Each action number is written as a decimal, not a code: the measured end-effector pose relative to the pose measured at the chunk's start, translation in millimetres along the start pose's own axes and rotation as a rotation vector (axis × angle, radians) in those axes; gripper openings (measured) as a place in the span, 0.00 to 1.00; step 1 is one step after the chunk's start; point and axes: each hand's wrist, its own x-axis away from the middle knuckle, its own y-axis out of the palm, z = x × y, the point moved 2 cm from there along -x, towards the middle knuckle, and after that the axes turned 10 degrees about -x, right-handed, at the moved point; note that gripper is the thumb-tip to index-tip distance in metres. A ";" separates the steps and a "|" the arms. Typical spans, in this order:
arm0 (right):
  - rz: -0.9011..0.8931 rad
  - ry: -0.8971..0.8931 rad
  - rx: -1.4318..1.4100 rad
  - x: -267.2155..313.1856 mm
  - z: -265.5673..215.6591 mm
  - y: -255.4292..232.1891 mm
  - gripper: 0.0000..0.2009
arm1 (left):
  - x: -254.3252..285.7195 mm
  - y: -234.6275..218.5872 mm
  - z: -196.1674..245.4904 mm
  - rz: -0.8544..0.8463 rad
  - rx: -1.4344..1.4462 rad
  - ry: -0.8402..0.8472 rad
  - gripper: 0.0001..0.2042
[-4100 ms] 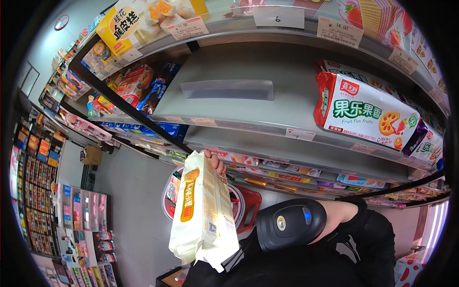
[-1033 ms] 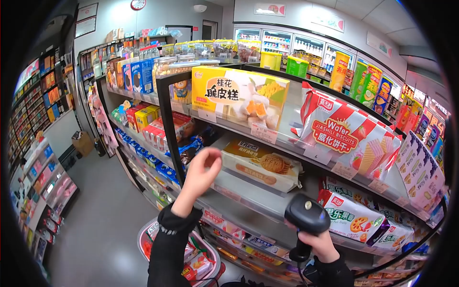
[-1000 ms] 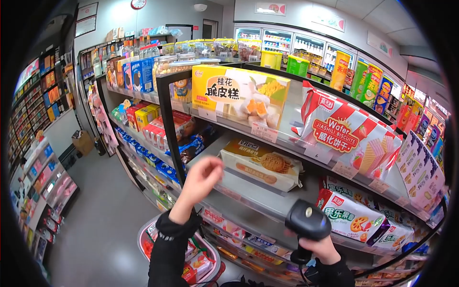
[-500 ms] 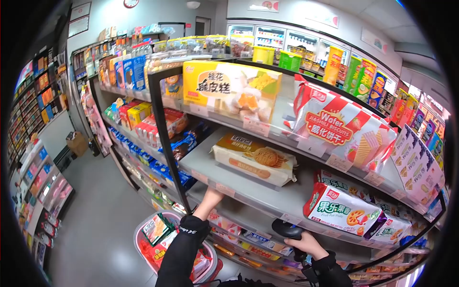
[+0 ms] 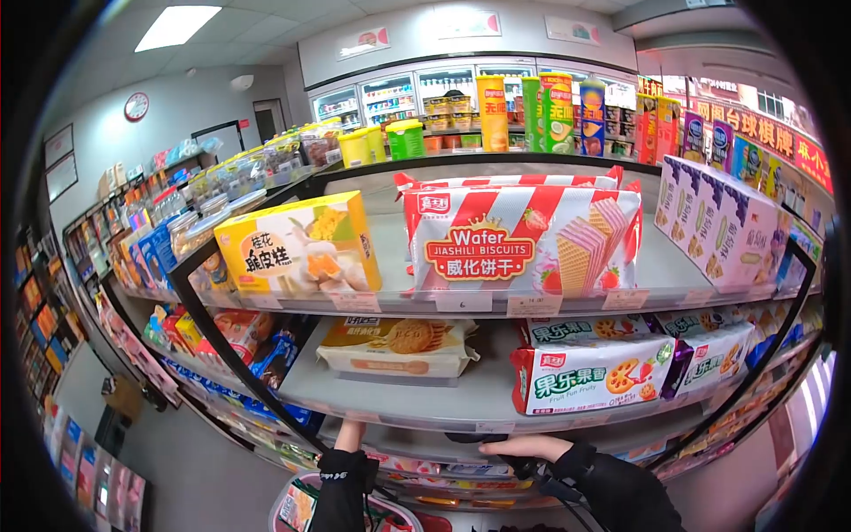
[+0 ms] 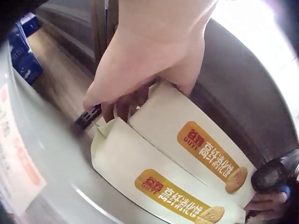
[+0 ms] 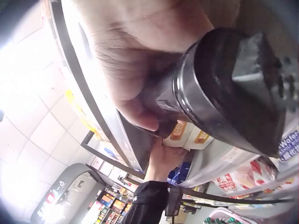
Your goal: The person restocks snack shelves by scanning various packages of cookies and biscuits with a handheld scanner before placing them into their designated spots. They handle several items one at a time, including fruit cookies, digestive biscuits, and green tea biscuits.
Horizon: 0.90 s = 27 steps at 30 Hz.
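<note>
In the left wrist view my left hand [image 6: 152, 56] reaches in under a shelf and grips the end of a cream digestive biscuit pack [image 6: 201, 135]. A second matching pack [image 6: 154, 177] lies right alongside it. Only the left wrist shows in the head view; the shelf board hides the fingers there. My right hand [image 7: 135, 51] holds a black barcode scanner [image 7: 224, 93] by its handle, at the lower shelf to the right of the left hand. One more digestive biscuit pack [image 5: 397, 346] lies on the middle shelf above both hands.
Fruit biscuit packs [image 5: 594, 377] sit to the right on the middle shelf. Above stand wafer packs [image 5: 523, 239] and a yellow cake box [image 5: 301, 248]. A black shelf post [image 5: 239, 355] slants close to the left arm. A basket of goods [image 5: 297, 505] stands below.
The biscuit pack held earlier now lies on the middle shelf. My left hand has moved down beneath that shelf and grips another pack. The scanner has gone lower, and the head view has swung right.
</note>
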 end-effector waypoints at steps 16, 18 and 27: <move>0.053 -0.357 0.190 40.5 -6.0 11.8 0.21 | 42.4 -24.4 70.9 -0.177 0.500 -0.622 0.23; -0.018 -0.359 0.172 40.7 -8.2 13.8 0.22 | 42.7 -24.3 66.2 -0.259 0.505 -0.599 0.24; -0.179 -0.365 0.255 73.7 -14.6 33.6 0.26 | 127.8 -41.2 70.3 -0.376 0.724 -0.493 0.24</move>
